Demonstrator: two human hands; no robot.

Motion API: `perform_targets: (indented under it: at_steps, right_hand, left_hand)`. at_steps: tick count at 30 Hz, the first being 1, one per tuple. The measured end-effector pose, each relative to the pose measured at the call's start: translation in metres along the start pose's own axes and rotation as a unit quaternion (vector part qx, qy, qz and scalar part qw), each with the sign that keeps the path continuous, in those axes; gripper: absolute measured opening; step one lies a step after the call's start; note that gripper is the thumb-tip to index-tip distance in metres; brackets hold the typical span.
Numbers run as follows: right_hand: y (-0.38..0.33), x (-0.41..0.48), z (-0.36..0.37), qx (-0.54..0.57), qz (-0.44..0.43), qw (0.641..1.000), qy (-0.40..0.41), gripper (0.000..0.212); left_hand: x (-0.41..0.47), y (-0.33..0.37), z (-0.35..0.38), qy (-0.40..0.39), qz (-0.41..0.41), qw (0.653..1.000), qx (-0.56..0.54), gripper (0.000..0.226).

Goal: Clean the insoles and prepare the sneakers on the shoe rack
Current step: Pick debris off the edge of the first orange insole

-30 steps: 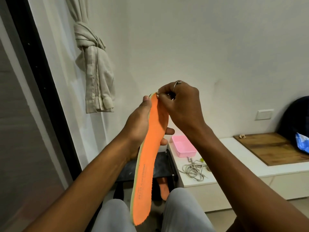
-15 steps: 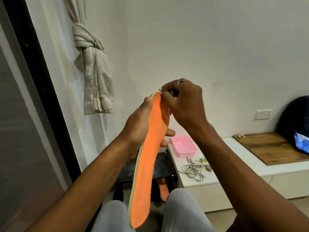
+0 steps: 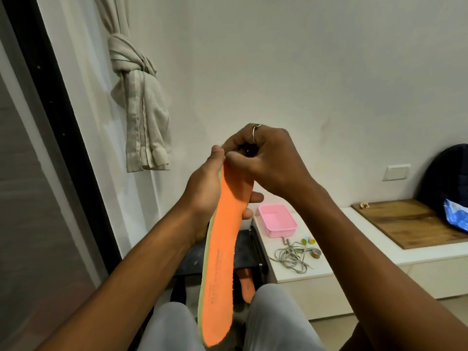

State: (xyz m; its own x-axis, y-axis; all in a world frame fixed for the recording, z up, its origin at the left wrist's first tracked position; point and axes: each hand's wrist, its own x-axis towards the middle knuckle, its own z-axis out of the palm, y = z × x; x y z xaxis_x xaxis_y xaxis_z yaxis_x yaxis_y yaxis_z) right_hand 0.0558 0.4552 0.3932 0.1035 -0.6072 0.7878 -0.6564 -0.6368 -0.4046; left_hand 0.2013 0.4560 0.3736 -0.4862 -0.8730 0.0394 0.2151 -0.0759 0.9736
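An orange insole (image 3: 220,259) with a pale green edge stands almost upright in front of me, heel end down between my knees. My left hand (image 3: 202,198) grips its upper part from behind, thumb at the top edge, fingertips showing on the right side. My right hand (image 3: 263,160), wearing a ring, has its fingers curled and pinches at the insole's top tip. A second orange insole (image 3: 247,287) lies low behind the first, partly hidden. No sneakers are visible.
A dark rack or stool (image 3: 243,249) stands below the insole. To the right, a white low cabinet (image 3: 329,269) carries a pink box (image 3: 277,222), tangled grey laces (image 3: 291,257), small trinkets and a wooden board (image 3: 410,219). A knotted curtain (image 3: 139,110) hangs at left.
My right hand has slid slightly left over the insole's tip, covering it. The insole and left hand have barely moved.
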Motion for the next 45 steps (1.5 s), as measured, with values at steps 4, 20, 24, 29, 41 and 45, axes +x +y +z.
perform_targets:
  at_steps: [4,20,24,29,41,45]
  right_hand:
    - [0.015,0.002,0.004,-0.059,0.017,0.995,0.082,0.013]
    - [0.010,0.002,0.004,-0.082,0.001,0.996,0.017,0.014]
    - [0.020,0.004,0.000,-0.133,0.026,0.986,0.092,0.015]
    - [0.003,0.002,-0.014,-0.062,0.018,0.994,-0.086,0.009]
    - [0.023,0.006,-0.014,-0.160,0.033,0.979,0.122,0.015]
    - [-0.005,0.002,-0.023,-0.035,0.045,0.994,-0.091,0.011]
  left_hand:
    - [-0.002,0.001,0.000,-0.008,0.005,1.000,0.024,0.062]
    - [0.002,0.002,-0.005,0.002,0.014,1.000,0.018,0.062]
    - [-0.001,0.002,-0.005,-0.006,-0.002,0.999,0.039,0.066]
    - [0.003,0.001,-0.006,0.010,0.007,1.000,0.016,0.064]
    - [0.002,0.003,-0.005,0.015,-0.003,1.000,0.003,0.068]
    - [0.006,0.001,-0.006,0.026,0.000,1.000,-0.002,0.066]
